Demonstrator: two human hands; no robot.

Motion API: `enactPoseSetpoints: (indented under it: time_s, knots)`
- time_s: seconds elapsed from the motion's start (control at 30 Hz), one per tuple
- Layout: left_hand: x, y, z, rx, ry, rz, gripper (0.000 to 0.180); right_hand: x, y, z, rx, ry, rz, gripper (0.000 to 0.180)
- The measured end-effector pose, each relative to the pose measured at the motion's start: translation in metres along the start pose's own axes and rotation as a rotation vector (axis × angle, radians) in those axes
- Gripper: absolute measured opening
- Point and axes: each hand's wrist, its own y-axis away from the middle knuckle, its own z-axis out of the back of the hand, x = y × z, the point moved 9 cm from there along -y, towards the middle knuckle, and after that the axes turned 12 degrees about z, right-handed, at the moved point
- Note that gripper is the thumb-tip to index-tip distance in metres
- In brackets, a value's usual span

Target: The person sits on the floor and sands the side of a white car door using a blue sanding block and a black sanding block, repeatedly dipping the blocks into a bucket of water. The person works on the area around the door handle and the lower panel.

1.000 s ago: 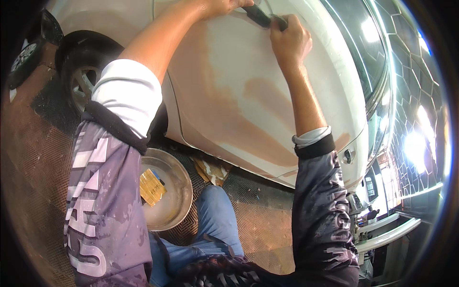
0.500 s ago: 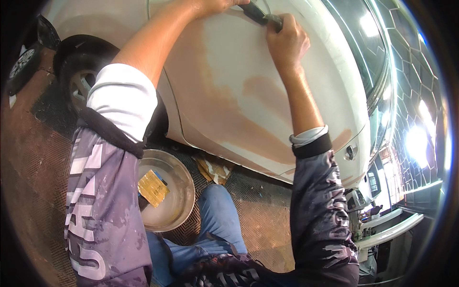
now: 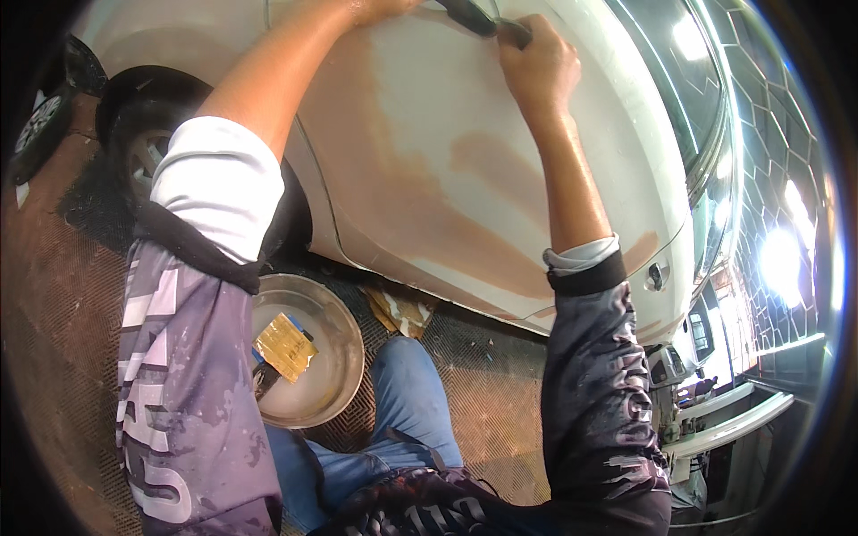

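Observation:
My right hand [image 3: 542, 67] is closed, its fingers wrapped round a dark flat piece [image 3: 513, 34] against the pale car door panel [image 3: 429, 98]. Next to that piece, a longer black object [image 3: 467, 15] slants up to the top edge; its kind cannot be made out. Close to the black object's upper end is my left hand [image 3: 386, 7], cut off by the top edge, so its fingers are mostly hidden. Brownish patches [image 3: 393, 170] show through the whitish coat on the panel.
Below the door stands a round metal basin [image 3: 356, 357] of cloudy liquid, with a yellow packet [image 3: 286, 348] in it. Crumpled yellowish paper [image 3: 402, 313] lies beside it on the textured mat. A car wheel [image 3: 147, 161] is at left, a door handle [image 3: 657, 277] at right.
My left hand has shifted slightly left and up, more of it leaving the view. The right hand stays closed in nearly the same place, its dark piece tilted a little differently.

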Motion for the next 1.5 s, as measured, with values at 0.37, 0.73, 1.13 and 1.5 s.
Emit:
enactPoseSetpoints:
  time_s: [0.37, 0.73, 1.13, 1.5]
  knots:
    - [-0.001, 0.000, 0.000, -0.016, -0.015, -0.062, 0.045, -0.012, -0.011, 0.001, -0.041, -0.086, -0.062, 0.037]
    - [-0.002, -0.001, 0.006, -0.031, -0.008, -0.009, 0.044, 0.001, -0.012, -0.002, -0.028, -0.009, 0.039, 0.030]
    - [-0.005, -0.005, 0.000, 0.040, 0.027, 0.086, 0.039, 0.025, 0.048, -0.019, -0.259, -0.139, -0.598, 0.022]
    - [0.000, -0.006, 0.001, 0.012, -0.038, -0.005, 0.039, -0.003, 0.014, 0.001, -0.205, -0.274, -0.342, 0.041]
